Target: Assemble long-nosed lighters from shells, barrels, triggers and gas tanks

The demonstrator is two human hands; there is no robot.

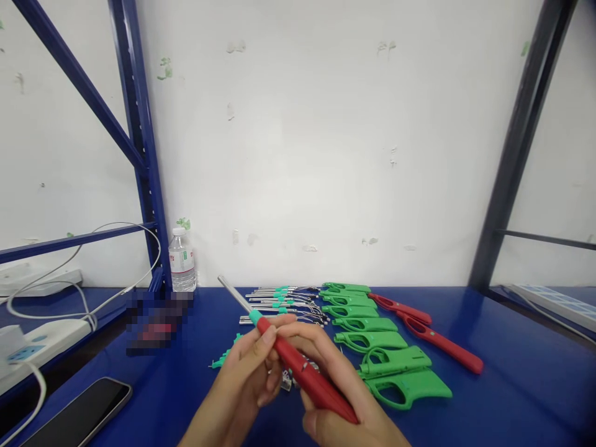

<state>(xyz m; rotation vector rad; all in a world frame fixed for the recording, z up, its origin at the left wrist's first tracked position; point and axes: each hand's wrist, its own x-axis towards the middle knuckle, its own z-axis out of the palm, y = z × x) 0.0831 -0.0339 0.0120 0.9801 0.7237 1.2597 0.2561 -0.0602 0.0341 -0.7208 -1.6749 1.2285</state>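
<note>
A red long-nosed lighter [298, 360] with a teal collar and a metal tube slants up to the left, held between both hands. My left hand [251, 366] pinches it near the collar with thumb and fingers. Around the red body closes my right hand [344, 385], its thumb low near the bottom end. Behind the hands lie several metal lighter tubes [279, 304] with teal collars and wires. Small teal parts [226, 357] show beside my left hand, partly hidden by it. To the right, several green lighter shells [372, 341] lie in a column.
Two red lighter shells [442, 341] rest right of the green ones on the blue table [512, 385]. At the left are a phone [84, 413], a white power strip [51, 347] with cables, and a water bottle [182, 261]. Blue rack posts [144, 143] stand before a white wall.
</note>
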